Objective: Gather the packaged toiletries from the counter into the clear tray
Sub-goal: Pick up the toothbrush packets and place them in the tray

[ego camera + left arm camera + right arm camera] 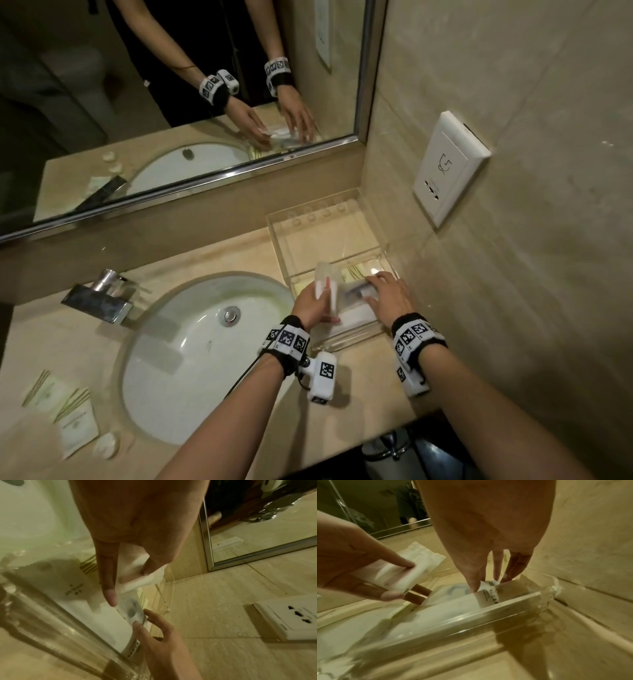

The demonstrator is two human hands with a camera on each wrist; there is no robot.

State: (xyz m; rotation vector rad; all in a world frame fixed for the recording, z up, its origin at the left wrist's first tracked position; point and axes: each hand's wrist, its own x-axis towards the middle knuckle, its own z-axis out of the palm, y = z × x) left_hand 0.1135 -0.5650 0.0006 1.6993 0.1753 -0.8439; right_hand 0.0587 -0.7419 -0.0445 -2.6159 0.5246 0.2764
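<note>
The clear tray (346, 342) stands on the counter in the corner, right of the sink. My left hand (323, 296) hovers over the tray's left side and pinches a white packet (324, 282) between thumb and fingers; the left wrist view shows the same packet (144, 578). Inside the tray my right hand (373, 284) reaches down, its straight fingertips (496, 574) touching a printed packet (489, 591). Other flat white packets (77, 588) lie on the tray floor. Two more packets (73, 423) and a small round item (107, 444) lie left of the sink.
The white sink (191, 356) with its chrome tap (102, 298) fills the counter's middle. A tiled wall with a white socket plate (448, 168) runs close along the tray's right side. The mirror (171, 102) stands behind the counter.
</note>
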